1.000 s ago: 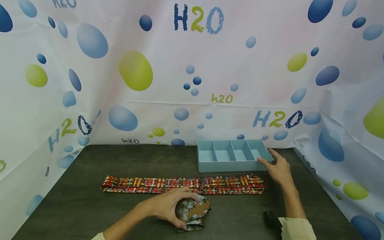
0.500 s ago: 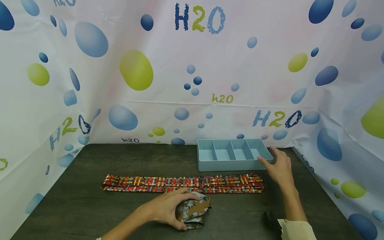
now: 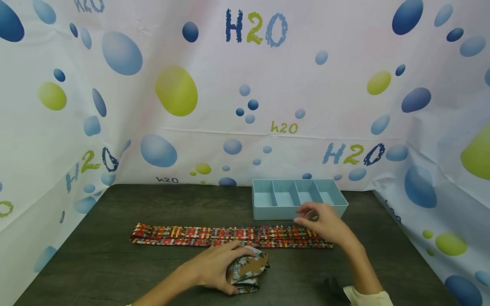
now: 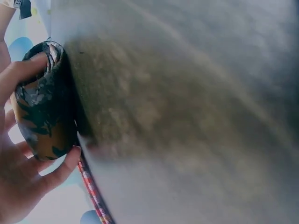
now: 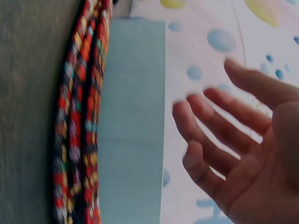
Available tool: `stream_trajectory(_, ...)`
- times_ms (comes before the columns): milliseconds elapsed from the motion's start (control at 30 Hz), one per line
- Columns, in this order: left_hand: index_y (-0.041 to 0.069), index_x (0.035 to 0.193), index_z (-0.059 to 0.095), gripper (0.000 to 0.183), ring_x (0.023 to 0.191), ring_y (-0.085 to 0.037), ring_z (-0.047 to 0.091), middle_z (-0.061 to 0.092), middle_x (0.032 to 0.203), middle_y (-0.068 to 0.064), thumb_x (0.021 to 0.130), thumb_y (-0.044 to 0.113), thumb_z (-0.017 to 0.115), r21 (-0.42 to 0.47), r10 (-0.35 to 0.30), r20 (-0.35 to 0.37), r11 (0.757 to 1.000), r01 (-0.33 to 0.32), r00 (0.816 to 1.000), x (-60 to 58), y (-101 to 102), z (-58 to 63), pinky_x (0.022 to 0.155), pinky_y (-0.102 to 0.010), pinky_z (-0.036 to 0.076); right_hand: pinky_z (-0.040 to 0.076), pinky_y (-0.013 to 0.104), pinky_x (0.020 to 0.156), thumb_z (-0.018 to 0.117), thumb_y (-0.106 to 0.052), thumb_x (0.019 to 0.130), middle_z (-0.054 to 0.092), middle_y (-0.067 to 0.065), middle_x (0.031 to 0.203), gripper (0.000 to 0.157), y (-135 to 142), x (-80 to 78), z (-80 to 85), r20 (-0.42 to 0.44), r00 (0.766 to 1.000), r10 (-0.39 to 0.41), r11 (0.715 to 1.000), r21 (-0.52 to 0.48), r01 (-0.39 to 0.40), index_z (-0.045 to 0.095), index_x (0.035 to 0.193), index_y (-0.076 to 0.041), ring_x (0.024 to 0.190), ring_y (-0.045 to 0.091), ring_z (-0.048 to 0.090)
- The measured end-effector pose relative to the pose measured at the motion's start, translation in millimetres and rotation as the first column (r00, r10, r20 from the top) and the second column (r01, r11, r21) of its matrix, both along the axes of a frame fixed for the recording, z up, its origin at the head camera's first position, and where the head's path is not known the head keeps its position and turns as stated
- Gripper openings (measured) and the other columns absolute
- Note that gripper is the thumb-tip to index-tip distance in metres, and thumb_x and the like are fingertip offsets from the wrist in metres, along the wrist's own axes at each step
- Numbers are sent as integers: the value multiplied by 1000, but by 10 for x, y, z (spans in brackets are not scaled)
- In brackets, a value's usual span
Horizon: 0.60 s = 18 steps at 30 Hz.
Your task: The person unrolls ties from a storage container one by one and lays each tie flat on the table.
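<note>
My left hand (image 3: 214,267) grips a rolled cloth (image 3: 249,268) with a brown, dark and white flower print, near the front middle of the table. In the left wrist view the rolled cloth (image 4: 46,112) shows its coiled end, with one finger (image 4: 28,70) at the opening. Behind it a long folded cloth strip (image 3: 183,234), red with a many-coloured woven check print, lies flat across the table. My right hand (image 3: 325,223) holds nothing, its fingers loosely bent, over the strip's right end and in front of the tray. The right wrist view shows this right hand (image 5: 252,140) with fingers spread.
A light blue tray (image 3: 298,212) with several compartments stands at the back right, near the printed backdrop (image 3: 229,76). A dark object (image 3: 334,289) shows by the right sleeve (image 3: 367,296). The dark table (image 3: 95,255) spreads to both sides.
My right hand has left the tray's right end and moved left and toward me, over the strip. My left hand stays on the rolled cloth.
</note>
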<state>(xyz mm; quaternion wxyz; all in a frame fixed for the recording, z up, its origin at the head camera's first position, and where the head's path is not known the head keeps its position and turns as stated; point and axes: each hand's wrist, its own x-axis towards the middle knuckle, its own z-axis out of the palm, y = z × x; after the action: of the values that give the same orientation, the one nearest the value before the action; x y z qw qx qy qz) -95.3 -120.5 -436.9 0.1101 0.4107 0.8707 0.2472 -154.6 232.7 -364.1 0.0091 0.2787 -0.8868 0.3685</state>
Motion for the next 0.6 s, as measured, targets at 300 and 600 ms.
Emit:
stream_trajectory(300, 43, 151, 44, 85, 113, -6, 51, 45, 135, 8, 81, 27, 90, 119, -39, 147, 993, 22, 988, -248, -134, -459, 82, -30, 52, 56, 28, 63, 79, -13, 93, 72, 8, 98, 31, -375, 104, -119, 115, 932, 342, 939, -56, -338, 70, 117, 3, 80, 7, 67)
stream_trajectory(600, 36, 148, 52, 78, 117, -8, 52, 53, 135, 8, 80, 14, 82, 276, -143, 183, 957, 89, 973, -370, -208, -519, 93, -34, 49, 57, 32, 83, 89, -17, 84, 66, 6, 121, 57, -662, 268, -271, 164, 892, 422, 888, 120, -443, 64, 135, -8, 97, 13, 64)
